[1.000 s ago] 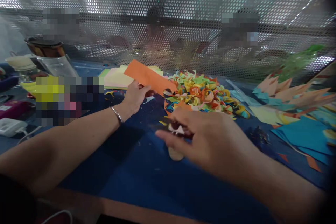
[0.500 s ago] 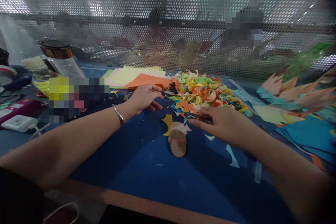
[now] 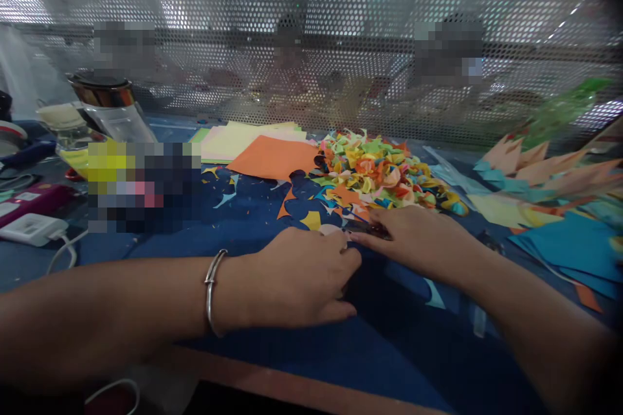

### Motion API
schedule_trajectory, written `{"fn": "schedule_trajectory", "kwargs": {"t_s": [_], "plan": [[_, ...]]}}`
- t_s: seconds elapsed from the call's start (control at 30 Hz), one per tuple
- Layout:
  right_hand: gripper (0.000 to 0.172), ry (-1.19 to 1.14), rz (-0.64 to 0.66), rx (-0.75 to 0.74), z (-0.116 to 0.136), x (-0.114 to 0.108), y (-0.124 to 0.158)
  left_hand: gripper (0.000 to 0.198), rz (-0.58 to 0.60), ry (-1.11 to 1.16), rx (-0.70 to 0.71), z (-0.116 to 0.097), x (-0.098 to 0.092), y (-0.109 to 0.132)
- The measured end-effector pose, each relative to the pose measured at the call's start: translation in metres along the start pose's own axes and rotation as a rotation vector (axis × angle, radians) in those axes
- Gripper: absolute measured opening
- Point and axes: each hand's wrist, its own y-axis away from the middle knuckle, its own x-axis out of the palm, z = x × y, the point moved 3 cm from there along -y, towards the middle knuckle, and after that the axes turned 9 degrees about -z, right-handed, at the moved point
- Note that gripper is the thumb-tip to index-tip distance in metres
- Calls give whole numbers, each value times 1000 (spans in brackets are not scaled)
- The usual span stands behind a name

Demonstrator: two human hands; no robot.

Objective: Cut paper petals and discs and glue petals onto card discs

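My left hand (image 3: pixel 304 275), a silver bangle at its wrist, is over the round paper cutouts (image 3: pixel 331 229) with its fingers curled down on them. Only a pale edge of the cutouts shows above the knuckles; the hand hides the others. Close by on the right, my right hand (image 3: pixel 413 238) is closed around dark-handled scissors (image 3: pixel 379 228), mostly covered by the fingers. The fingertips of both hands nearly meet. Just beyond them lie a yellow paper offcut (image 3: pixel 313 220) and a heap of small, colourful paper pieces (image 3: pixel 374 165).
An orange sheet (image 3: pixel 275 157) and pale yellow sheets (image 3: pixel 243 131) lie at the back. Blue paper (image 3: pixel 572 249) and folded peach paper points (image 3: pixel 540 165) are on the right. A bottle (image 3: pixel 117 110) and a white charger (image 3: pixel 33 228) stand left. Perforated metal (image 3: pixel 311 0) screens the back.
My left hand has come down and to the right from near the orange sheet onto the round cutouts, its fingers now curled. My right hand has shifted slightly downward, keeping the scissors.
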Motion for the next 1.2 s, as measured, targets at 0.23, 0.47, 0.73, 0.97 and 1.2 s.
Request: {"fn": "schedule_trajectory", "kwargs": {"t_s": [0.23, 0.47, 0.73, 0.97, 1.2], "plan": [[46, 46, -28, 2, 2, -4, 2, 15, 112, -10, -50, 18, -29, 14], [44, 73, 4, -2, 5, -6, 3, 35, -170, 102, -227, 59, -7, -21], [39, 85, 11, 26, 10, -12, 6, 7, -171, 363, -190, 61, 20, -35], [50, 118, -19, 43, 12, -20, 7, 5, -548, 989, -483, 87, 25, -40], [29, -113, -458, -185, 17, -27, 12, 11, -442, 1610, -690, 76, 31, -41]]}}
